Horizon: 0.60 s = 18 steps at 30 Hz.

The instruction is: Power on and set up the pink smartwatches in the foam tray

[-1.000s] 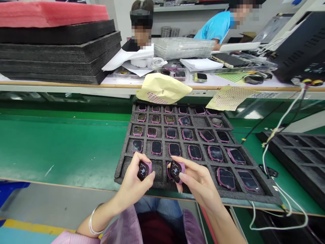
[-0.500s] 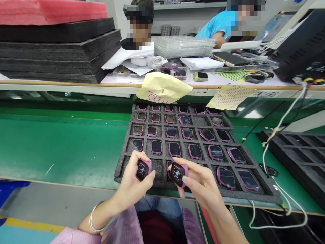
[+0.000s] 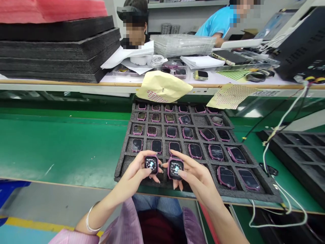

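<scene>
My left hand (image 3: 138, 173) is closed around a purple smartwatch (image 3: 151, 164) without a strap, its lit face turned up to me and the thumb at its lower edge. Close beside it, my right hand (image 3: 194, 171) grips a second purple smartwatch (image 3: 175, 168), also lit with a clock dial, thumb on the lower right of the screen. Both are held over the front row of a black foam tray (image 3: 162, 157). Several purple watches with dark screens, such as this watch (image 3: 195, 151), lie in the tray's compartments. My hands hide part of the front row.
Another foam tray (image 3: 299, 149) lies to the right, with a white cable (image 3: 265, 159) between the trays. Stacked black foam (image 3: 50, 56) stands on the shelf at the upper left. Yellow dotted sheets (image 3: 162, 86) hang from the shelf edge. Two people are behind the shelf.
Both watches have come closer together and turned their faces up toward me. My left hand has moved right with its watch. The watches in the tray have stayed in place.
</scene>
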Each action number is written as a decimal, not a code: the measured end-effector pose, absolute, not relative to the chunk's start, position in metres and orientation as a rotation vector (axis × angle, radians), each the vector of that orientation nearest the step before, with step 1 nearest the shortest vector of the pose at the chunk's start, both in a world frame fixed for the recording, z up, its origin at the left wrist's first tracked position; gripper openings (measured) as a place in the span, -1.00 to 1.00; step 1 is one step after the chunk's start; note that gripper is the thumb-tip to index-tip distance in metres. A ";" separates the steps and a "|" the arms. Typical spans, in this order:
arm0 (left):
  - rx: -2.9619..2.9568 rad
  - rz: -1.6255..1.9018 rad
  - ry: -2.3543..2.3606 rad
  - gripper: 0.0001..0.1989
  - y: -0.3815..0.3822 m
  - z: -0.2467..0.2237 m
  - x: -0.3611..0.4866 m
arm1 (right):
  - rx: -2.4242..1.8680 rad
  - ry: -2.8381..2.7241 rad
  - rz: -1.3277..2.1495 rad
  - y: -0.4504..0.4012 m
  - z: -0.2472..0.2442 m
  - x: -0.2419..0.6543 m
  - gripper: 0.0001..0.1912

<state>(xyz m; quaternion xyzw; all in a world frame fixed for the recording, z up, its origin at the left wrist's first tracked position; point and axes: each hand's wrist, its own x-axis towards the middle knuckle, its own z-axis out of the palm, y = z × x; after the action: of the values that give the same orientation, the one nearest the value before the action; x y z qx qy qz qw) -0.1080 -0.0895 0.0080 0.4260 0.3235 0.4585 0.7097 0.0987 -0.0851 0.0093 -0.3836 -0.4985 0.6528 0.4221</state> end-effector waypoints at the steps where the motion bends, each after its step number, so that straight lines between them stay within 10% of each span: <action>1: 0.947 1.019 0.715 -0.68 -0.090 0.007 -0.108 | -0.963 -1.250 1.634 -0.086 0.009 0.098 -0.48; 18: 1.012 1.027 0.731 -0.74 -0.092 0.007 -0.106 | -1.016 -1.248 1.563 -0.088 0.006 0.096 -0.54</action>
<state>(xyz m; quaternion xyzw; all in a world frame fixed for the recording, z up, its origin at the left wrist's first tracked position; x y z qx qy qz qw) -0.1059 -0.0921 0.0067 0.4526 0.3270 0.4593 0.6909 0.0957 -0.0878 0.0061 -0.4078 -0.5013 0.6277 0.4341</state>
